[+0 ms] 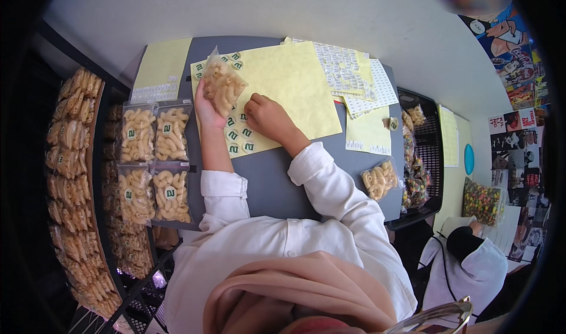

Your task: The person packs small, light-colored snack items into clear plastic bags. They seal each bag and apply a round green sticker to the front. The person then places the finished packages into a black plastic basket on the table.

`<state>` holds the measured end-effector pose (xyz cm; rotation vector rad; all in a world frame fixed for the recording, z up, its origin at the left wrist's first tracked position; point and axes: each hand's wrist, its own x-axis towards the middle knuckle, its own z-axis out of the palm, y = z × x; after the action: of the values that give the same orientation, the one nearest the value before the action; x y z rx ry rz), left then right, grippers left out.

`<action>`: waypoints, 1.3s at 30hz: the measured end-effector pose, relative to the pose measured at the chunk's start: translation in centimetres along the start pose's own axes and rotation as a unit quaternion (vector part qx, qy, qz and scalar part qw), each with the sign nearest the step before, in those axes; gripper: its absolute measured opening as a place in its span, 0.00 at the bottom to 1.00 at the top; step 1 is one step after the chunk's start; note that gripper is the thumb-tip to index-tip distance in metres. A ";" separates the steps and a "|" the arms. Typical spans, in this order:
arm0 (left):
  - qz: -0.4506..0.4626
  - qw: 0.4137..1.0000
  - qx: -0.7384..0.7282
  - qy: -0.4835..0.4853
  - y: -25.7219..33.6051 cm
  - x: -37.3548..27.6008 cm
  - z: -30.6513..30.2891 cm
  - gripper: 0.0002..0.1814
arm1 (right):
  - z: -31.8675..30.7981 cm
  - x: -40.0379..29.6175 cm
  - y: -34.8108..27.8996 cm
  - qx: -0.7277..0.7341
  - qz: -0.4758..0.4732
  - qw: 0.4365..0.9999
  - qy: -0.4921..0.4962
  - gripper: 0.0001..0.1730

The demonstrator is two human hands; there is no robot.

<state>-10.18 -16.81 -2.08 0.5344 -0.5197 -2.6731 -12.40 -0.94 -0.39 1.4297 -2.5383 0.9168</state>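
Observation:
My left hand holds up a see-through plastic bag of curved pasta-shaped snacks, tilted over the table's left half. Under it lies a large pale yellow sticker sheet with round green-and-white stickers along its left side. With fingers bent together, my right hand is at the edge of those stickers; its fingertips are partly hidden, so whether they grip a sticker is unclear. Several filled snack bags, each bearing a round sticker, lie in two rows left of my left forearm.
Sheets of small labels overlap at the back right of the grey table. Another snack bag lies near its right edge. A black plastic crate holds colourful bags. Packed shelves stand left. Another person's sleeve shows at right.

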 end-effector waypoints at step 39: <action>-0.100 0.887 0.396 -0.218 -4.8 -8.7 10.6 0.27 | -14.0 -4.3 -2.8 -0.049 0.024 0.973 0.224 0.06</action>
<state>-8.56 -6.12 7.61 0.1667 -1.8112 -2.6787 -10.67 8.77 10.76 0.9994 -2.2500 0.9754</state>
